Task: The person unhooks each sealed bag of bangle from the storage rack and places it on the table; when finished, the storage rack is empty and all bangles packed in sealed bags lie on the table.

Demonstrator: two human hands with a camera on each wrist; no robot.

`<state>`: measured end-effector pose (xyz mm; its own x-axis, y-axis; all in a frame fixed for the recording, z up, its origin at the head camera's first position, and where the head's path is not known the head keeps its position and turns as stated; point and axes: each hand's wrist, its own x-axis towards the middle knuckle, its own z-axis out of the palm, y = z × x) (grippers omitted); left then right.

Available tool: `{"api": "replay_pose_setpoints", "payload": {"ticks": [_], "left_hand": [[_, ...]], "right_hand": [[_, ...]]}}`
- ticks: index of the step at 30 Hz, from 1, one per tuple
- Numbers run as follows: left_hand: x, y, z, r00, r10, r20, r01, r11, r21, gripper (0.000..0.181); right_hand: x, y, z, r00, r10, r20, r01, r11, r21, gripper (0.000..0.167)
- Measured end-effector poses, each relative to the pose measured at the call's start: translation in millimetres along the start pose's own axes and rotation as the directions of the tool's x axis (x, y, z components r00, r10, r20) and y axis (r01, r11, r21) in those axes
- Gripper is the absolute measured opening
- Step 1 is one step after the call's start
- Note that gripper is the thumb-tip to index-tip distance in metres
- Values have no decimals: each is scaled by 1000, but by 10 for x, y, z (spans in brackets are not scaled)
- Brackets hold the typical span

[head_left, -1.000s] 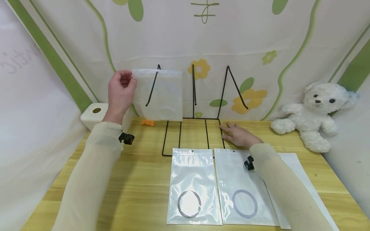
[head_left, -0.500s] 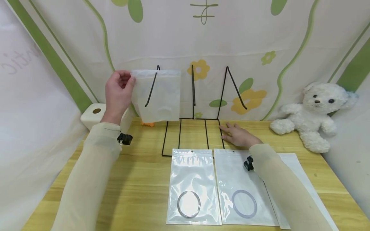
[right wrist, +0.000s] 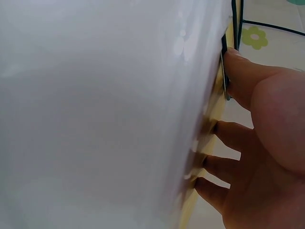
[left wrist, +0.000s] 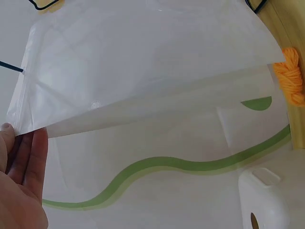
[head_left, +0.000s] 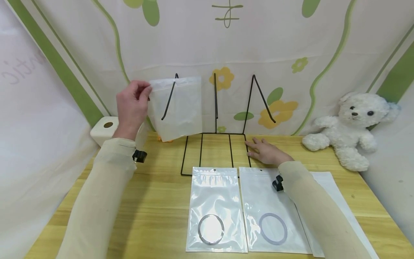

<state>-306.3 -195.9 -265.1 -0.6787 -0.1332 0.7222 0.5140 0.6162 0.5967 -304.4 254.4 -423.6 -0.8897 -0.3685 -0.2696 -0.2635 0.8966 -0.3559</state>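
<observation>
In the head view my left hand [head_left: 132,106] pinches the upper left corner of a white zip bag [head_left: 178,111] between thumb and fingers. The bag hangs a little tilted on the left hook [head_left: 168,101] of a black wire display rack [head_left: 216,133], the hook's front end sticking out before it. The left wrist view shows the bag's sheet [left wrist: 152,52] spreading away from the pinched edge. My right hand [head_left: 266,151] rests with spread fingers at the right side wire of the rack's base. In the right wrist view a bag [right wrist: 95,114] hides part of the base.
Flat on the wooden table [head_left: 155,216] lie two zip bags with rings, a left one [head_left: 213,194] and a right one [head_left: 271,194], plus another white bag [head_left: 326,183] partly under my right arm. A white teddy bear [head_left: 352,126], white box [head_left: 105,131] and orange yarn bundle [left wrist: 289,78] stand around.
My left hand has shifted slightly left. The hanging bag has tilted, its lower left corner dropping and covering more of the orange bundle. My right hand has stayed in place.
</observation>
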Motion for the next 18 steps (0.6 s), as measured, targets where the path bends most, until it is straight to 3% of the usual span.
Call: {"api": "replay_pose_setpoints", "payload": {"ticks": [8, 18], "left_hand": [[1, -11, 11, 995, 15, -102, -18, 999, -28, 18], [-69, 34, -10, 991, 24, -134, -31, 998, -48, 14]], "right_hand": [[13, 3, 11, 1000, 3, 4, -3, 1000, -6, 67], [11, 26, 28, 1000, -4, -13, 3, 1000, -15, 67]]}}
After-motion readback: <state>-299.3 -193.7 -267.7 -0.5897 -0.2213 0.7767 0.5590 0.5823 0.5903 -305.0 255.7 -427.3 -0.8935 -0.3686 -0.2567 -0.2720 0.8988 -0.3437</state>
